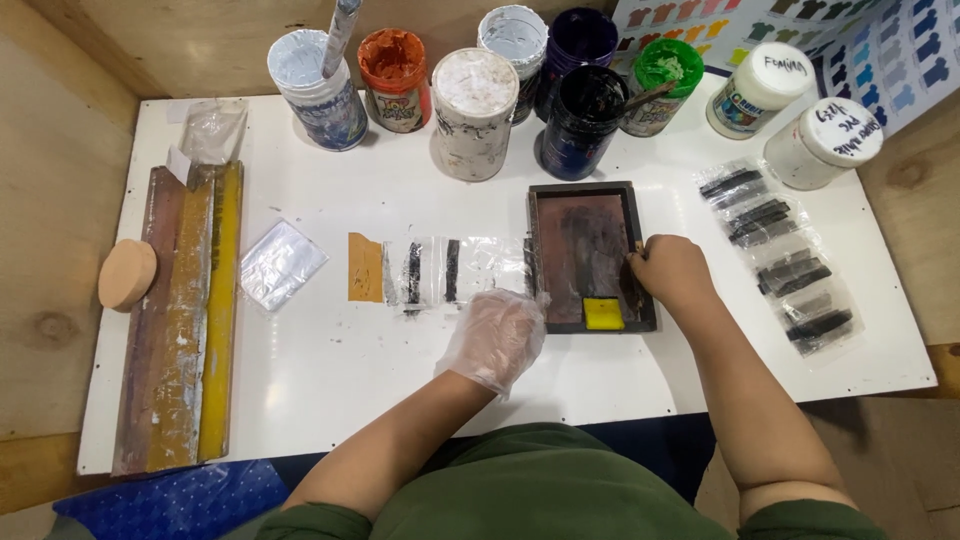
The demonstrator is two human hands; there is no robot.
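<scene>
A small dark-framed screen [584, 205] lies flat on the white table [330, 370], with a yellow patch [603, 313] at its near edge. My right hand [672, 270], bare, rests on the frame's right side, fingers closed on a small dark tool that I can barely see. My left hand [494, 338] wears a clear plastic glove and presses down at the frame's lower left corner. Just left of the frame lies a clear plastic strip [440, 270] with black printed bars and an orange piece [365, 267].
Several paint jars stand along the back: white [474, 112], orange [394, 78], black [583, 120], green [662, 84]. Small bags of black pieces [790, 270] lie to the right. Long squeegees [185, 310], a round sponge [126, 274] and a foil square [281, 263] sit left.
</scene>
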